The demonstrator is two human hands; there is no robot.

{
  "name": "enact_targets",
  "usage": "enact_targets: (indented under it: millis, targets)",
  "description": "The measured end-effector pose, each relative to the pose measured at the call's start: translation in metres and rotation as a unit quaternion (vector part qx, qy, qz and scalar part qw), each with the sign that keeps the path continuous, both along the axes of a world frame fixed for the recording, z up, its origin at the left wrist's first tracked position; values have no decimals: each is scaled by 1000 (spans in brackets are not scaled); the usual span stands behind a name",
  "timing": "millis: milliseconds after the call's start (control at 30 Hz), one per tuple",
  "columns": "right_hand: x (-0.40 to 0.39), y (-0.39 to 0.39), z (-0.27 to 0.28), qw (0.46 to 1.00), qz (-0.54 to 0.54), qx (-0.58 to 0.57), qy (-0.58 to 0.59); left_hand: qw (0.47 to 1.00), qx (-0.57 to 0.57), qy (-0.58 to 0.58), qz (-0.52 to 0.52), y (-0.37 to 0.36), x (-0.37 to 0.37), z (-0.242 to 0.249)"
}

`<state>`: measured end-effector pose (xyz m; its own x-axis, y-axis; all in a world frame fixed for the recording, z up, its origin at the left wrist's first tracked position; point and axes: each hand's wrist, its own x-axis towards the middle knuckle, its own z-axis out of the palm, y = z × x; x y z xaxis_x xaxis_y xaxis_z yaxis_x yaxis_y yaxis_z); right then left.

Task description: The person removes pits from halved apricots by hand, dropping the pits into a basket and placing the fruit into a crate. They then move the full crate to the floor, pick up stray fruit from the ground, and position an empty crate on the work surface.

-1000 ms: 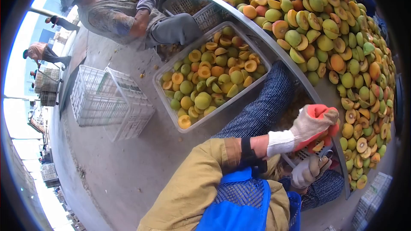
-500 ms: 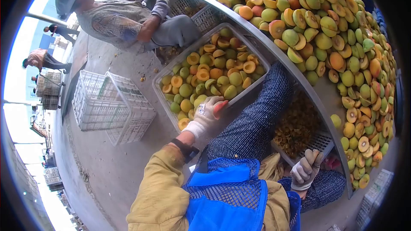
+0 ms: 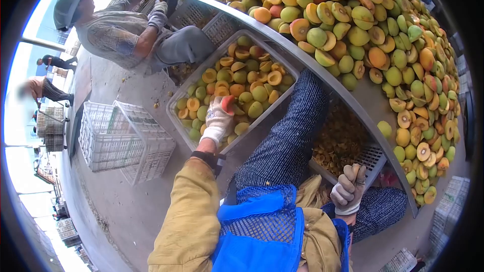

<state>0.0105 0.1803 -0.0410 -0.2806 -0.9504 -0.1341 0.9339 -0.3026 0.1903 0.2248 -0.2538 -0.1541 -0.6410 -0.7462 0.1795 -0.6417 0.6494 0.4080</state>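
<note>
Fruit (image 3: 275,77): cut halves visible, in tub (image 3: 262,119). Left hand (image 3: 218,122): gloved, over the fruit (grip hidden, cannot tell); withdrawal calls for clearing the rim. Right hand (image 3: 348,190): fingers curled, contents unclear, near crate (image 3: 375,158). Table (image 3: 367,98): heaped halves.

Open from above over the pale translucent rectangular plastic crate (image 3: 263,116) of halved green-and-orange fruit, except where blocked by the left hand (image 3: 219,118) in a white-and-orange knit glove; hemmed in on the right by the dark-blue, white-flecked trouser leg (image 3: 287,131) and curved grey metal table edge (image 3: 322,72), at far left by a co-worker's grey-trousered knee (image 3: 189,41). Passable along bare grey concrete floor (image 3: 182,157) toward white slatted plastic crates (image 3: 113,136) on the left. Tighter between leg and table edge, above the grey slotted plastic crate (image 3: 374,158) of fruit scraps, with the grey-gloved right hand (image 3: 348,189) at its near side.
</note>
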Motion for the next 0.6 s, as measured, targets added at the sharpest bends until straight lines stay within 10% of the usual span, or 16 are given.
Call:
enact_targets:
  millis: [267, 567, 600]
  targets:
    - [0, -2, -6, 997, 6, 67, 41, 943, 181, -277, 29, 22, -26, 30]
    - [0, -12, 2, 977, 44, 179, 106, 972, 166, -131, 99, 5, -29, -9]
    - [0, -14, 18, 944, 46, 272, 182, 945, 309, -95, 59, -22, -17, -34]
